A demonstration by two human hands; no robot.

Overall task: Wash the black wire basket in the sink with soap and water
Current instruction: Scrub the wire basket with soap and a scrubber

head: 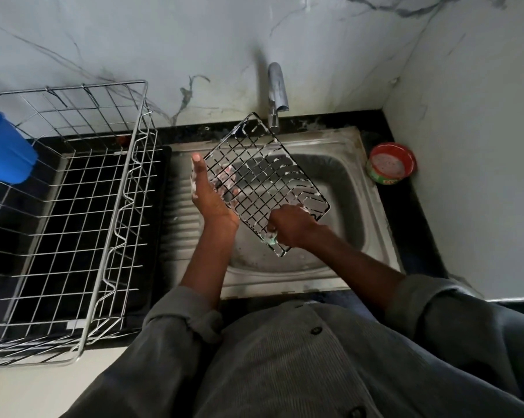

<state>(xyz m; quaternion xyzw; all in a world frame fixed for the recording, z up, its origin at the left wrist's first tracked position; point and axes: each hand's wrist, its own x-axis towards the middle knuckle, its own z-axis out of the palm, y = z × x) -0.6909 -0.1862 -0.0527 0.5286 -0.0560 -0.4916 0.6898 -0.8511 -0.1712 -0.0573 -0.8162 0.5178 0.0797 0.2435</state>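
wire basket (266,182) over the sink (354,188), tap (277,92) behind, drying rack (70,206) left, soap tub (392,162) right.

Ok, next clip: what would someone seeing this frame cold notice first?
First, the black wire basket, streaked with white suds, held tilted over the steel sink just under the tap. The left hand holds its left edge with thumb straight up, while the right hand rubs a scrubber on its near corner. Next, a big steel dish rack fills the counter on the left.
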